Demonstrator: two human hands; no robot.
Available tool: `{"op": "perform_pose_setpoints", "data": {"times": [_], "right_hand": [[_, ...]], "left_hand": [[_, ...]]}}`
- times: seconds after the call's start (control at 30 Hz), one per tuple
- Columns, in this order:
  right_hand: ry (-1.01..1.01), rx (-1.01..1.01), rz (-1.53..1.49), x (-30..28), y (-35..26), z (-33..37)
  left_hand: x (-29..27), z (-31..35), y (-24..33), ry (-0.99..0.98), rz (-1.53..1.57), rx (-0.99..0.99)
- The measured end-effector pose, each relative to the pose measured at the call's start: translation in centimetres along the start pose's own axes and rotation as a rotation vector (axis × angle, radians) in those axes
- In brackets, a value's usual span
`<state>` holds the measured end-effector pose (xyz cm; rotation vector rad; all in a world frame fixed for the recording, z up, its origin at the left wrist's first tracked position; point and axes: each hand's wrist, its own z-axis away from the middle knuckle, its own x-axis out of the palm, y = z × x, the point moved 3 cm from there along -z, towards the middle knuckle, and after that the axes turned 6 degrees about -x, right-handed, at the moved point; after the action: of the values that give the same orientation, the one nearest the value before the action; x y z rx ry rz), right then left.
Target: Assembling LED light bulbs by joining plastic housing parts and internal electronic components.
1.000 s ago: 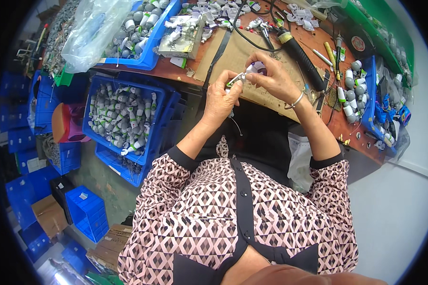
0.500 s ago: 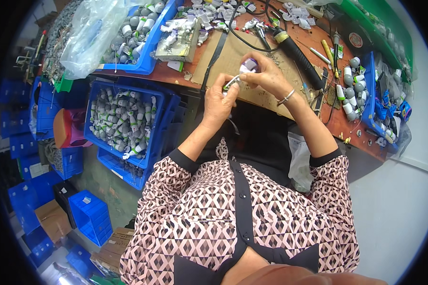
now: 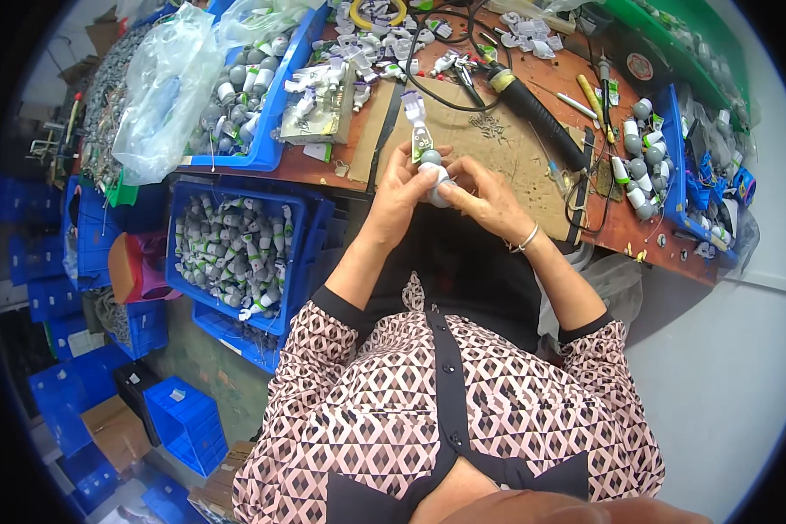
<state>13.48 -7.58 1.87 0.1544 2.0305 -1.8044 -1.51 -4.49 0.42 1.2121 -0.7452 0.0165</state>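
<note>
My left hand (image 3: 395, 199) and my right hand (image 3: 491, 203) meet over the front edge of the workbench. Both close around a small grey-and-white bulb-shaped part (image 3: 431, 159). My thumbs press on its white body, and a grey rounded end shows beneath them. Above my left fingers a white-and-purple plastic clip (image 3: 414, 108) sticks up, with a green-and-black piece (image 3: 423, 144) between it and the bulb-shaped part. How these pieces join is partly covered by my fingers.
A cardboard sheet (image 3: 533, 175) lies on the bench under a black-handled tool (image 3: 541, 113) and its cable. Blue bins of grey-and-white parts stand at the upper left (image 3: 266, 153), lower left (image 3: 176, 284) and right (image 3: 672, 188). White-purple clips (image 3: 362, 57) lie at the back.
My hands have come nearer my body and closer together. The white-purple piece was by my right fingers; a clip now stands upright above my left hand, and a grey rounded part shows between both hands.
</note>
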Motion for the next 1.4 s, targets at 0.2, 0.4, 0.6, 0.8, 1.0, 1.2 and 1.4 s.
{"op": "perform_pose_setpoints", "data": {"times": [0.2,0.4,0.6,0.8,1.0,1.2,1.4], "right_hand": [[-0.033,-0.096,0.228,-0.7,-1.6,0.1],[0.172,-0.188,0.468,-7.5,-3.0,1.0],[0.202,-0.128,0.629,-13.5,-2.7,1.2],[0.137,-0.226,0.795,-18.1,-1.3,-4.0],[0.42,-0.277,1.008,-28.1,3.5,-18.6],[0.346,0.085,1.035,-29.9,7.8,-30.2],[0.311,0.34,1.199,-31.4,9.9,-34.3]], "left_hand": [[-0.6,-0.1,0.0,-0.02,-0.058,-0.005],[-0.7,-0.8,0.1,-0.055,-0.045,-0.029],[-0.5,-1.8,0.3,-0.081,-0.02,-0.035],[-1.2,-2.9,1.2,-0.138,0.025,-0.065],[-2.3,-3.1,1.2,-0.239,0.058,-0.208],[-2.9,-2.9,1.1,-0.207,0.092,-0.319],[-3.2,-3.4,1.2,-0.16,0.117,-0.376]]}}
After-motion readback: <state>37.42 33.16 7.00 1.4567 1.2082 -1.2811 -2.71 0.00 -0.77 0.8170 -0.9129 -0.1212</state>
